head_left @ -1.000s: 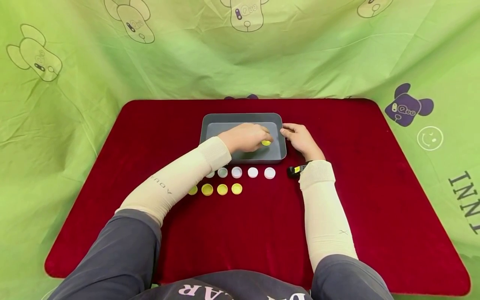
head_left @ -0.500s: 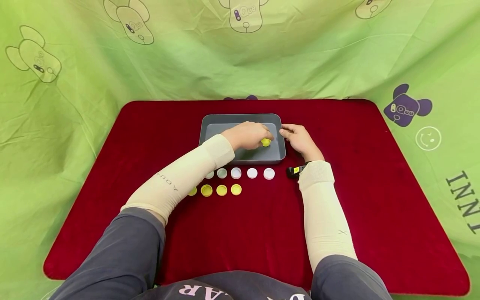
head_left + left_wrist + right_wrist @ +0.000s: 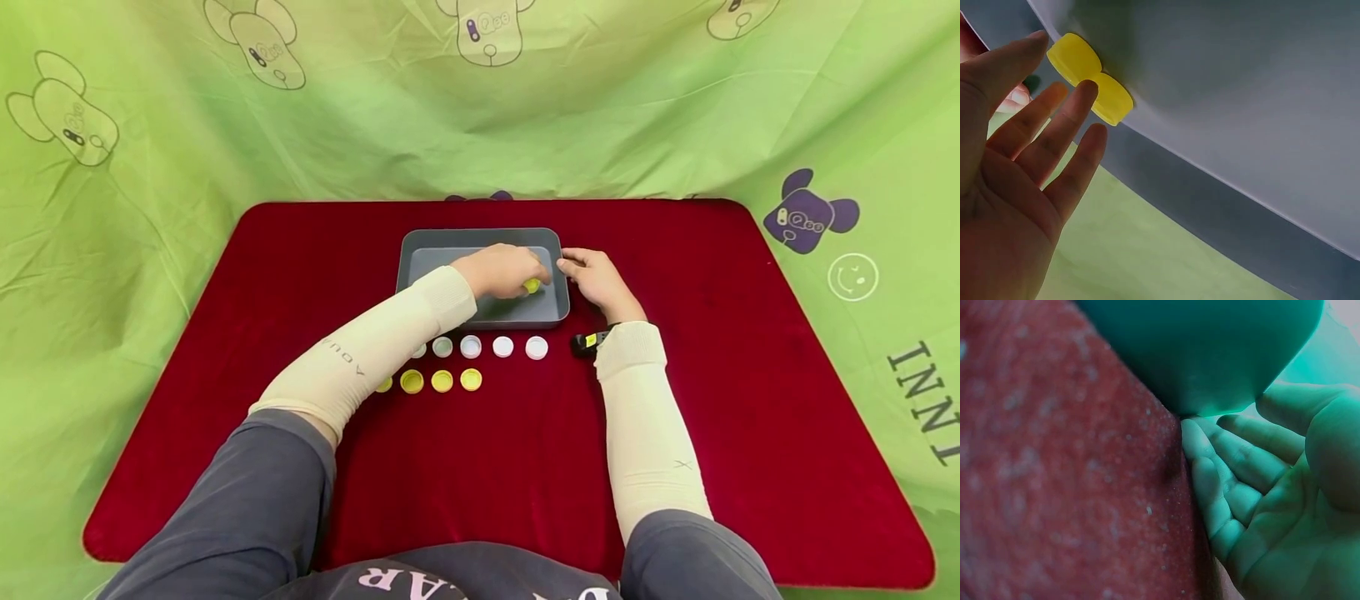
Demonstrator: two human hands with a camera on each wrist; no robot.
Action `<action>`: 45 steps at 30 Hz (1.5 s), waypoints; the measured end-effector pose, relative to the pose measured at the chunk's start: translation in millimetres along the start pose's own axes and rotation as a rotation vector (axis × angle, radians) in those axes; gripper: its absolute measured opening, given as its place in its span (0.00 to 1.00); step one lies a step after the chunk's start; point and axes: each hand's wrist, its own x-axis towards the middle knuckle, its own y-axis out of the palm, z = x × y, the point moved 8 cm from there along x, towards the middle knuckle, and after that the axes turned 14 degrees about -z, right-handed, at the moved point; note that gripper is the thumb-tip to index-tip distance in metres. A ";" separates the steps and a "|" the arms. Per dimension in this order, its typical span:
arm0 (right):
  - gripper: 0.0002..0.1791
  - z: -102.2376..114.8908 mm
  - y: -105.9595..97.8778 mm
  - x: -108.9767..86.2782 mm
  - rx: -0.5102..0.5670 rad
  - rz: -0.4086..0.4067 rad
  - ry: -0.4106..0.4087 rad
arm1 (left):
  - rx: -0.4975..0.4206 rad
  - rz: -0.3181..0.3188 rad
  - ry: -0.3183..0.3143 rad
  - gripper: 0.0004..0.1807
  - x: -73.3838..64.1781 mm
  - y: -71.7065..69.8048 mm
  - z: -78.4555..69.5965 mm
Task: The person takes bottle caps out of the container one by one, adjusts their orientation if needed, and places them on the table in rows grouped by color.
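Observation:
My left hand (image 3: 504, 271) reaches into the grey rectangular tray (image 3: 420, 237), near its right end. In the left wrist view, two yellow bottle caps (image 3: 1074, 59) stand side by side on the tray floor by the wall. The thumb lies beside one cap and a fingertip (image 3: 1088, 90) overlaps the other; the fingers are extended rather than wrapped round them. My right hand (image 3: 597, 279) is at the tray's outer right side. In the right wrist view its thumb and fingertips meet the tray wall (image 3: 1210, 362) close to the red cloth.
In front of the tray lies a row of white caps (image 3: 503, 346), with a row of yellow caps (image 3: 442, 381) nearer the body. The left sleeve (image 3: 382, 333) covers the rows' left ends. The red table (image 3: 735, 375) is bordered by a green curtain (image 3: 360, 100).
My left forearm has shifted slightly rightward, its hand staying over the caps at the tray's right end. The right hand keeps its place by the tray wall.

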 end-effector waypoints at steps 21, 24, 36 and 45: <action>0.23 1.0 -0.8 0.1 -0.011 -0.005 0.002 | 0.008 0.047 -0.041 0.18 -0.5 6.8 5.1; 0.23 0.8 -1.1 -0.2 -0.013 -0.006 0.002 | 0.007 0.048 -0.043 0.19 -0.6 6.7 4.7; 0.25 -1.6 -0.9 -1.3 -0.020 0.008 0.032 | 0.014 0.044 -0.024 0.17 -5.7 0.1 -0.2; 0.26 -1.5 -0.5 -2.3 -0.016 0.015 0.042 | 0.043 0.039 -0.012 0.19 -16.6 -13.4 -8.2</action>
